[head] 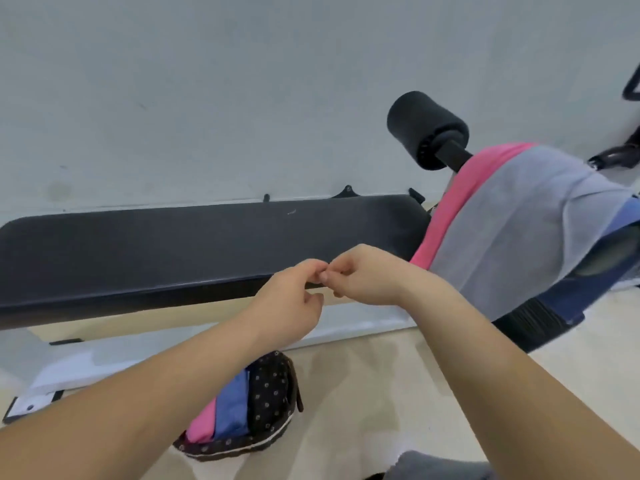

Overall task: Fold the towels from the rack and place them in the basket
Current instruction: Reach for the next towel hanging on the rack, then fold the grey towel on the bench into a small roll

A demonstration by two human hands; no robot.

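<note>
The left hand (291, 292) and the right hand (363, 275) meet above the front edge of the black padded bench (207, 244). The fingers of both are curled, fingertip against fingertip, and no cloth is visible in either. The remaining towels hang to the right, draped over the raised end of the bench frame below the foam roller (426, 126): a pink towel (450, 209), a grey towel (519, 220) overlapping it, and a blue towel (627, 213) at the frame edge. The polka-dot basket (273, 393) stands on the floor below the left forearm and holds a folded pink towel (201, 424) beside a folded blue towel (232, 403).

Risk 1: the hanging towels overlap, so pulling one probably drags its neighbour off the frame and onto the floor.
Risk 2: the bench top is narrow, so a towel spread on it for folding is likely to hang over the edge and slide off.
Risk 3: the basket is partly hidden by the left forearm, so a blind placement may miss the rim or disturb the folded stack.

A white board (104, 368) lies on the floor under the bench, near the basket. The roller projects beside the pink towel and may snag it on removal.
</note>
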